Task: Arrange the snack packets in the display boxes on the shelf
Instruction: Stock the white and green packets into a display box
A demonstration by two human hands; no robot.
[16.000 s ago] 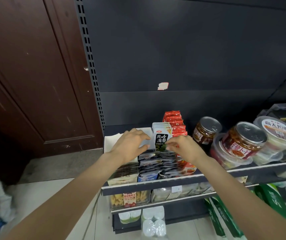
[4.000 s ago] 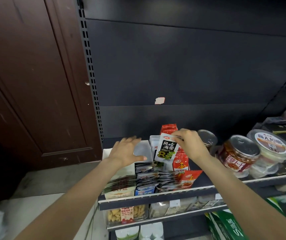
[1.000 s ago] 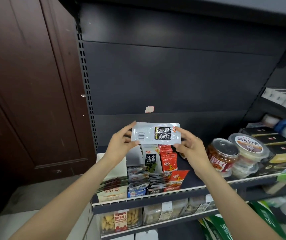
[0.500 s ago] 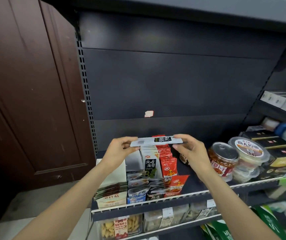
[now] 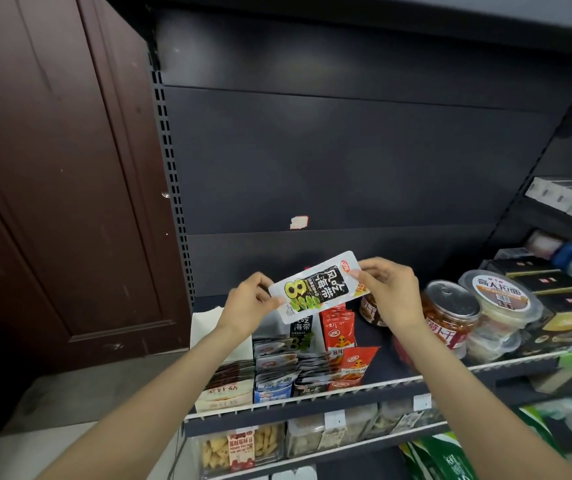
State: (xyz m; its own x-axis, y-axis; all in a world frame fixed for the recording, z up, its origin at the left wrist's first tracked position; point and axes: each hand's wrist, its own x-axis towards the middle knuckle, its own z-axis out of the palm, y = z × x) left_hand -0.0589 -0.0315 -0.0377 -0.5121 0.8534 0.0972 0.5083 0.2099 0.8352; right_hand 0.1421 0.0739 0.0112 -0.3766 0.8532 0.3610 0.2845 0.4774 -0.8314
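Much of the shelf (image 5: 374,388) is lying behind the two forearms: the display boxes (image 5: 224,393) are showing only their front faces and the tops of the packets standing in them, the rear of each row is blocked by the raised packet and the hands, and the small print on every wrapper is blurring past reading. The left-hand jar (image 5: 369,311) is mostly covered by the right wrist, and the goods on the lower tier are being cut off by the frame's bottom edge. The silver seaweed packet (image 5: 315,287) is being held in the air above the boxes, printed face turned toward the camera, its long axis running from lower left to upper right, with the small red logo at the upper-right end and the large yellow figure near the lower-left end. The left hand (image 5: 248,303) is pinching the packet's lower-left end between thumb and curled fingers; the right hand (image 5: 390,292) is pinching the upper-right end likewise, so the packet is spanning the gap between both hands. Directly below it, a standing row of matching seaweed packets (image 5: 301,329) and a row of red packets (image 5: 339,329) are filling adjacent boxes, beside the red-labelled jar (image 5: 450,318).
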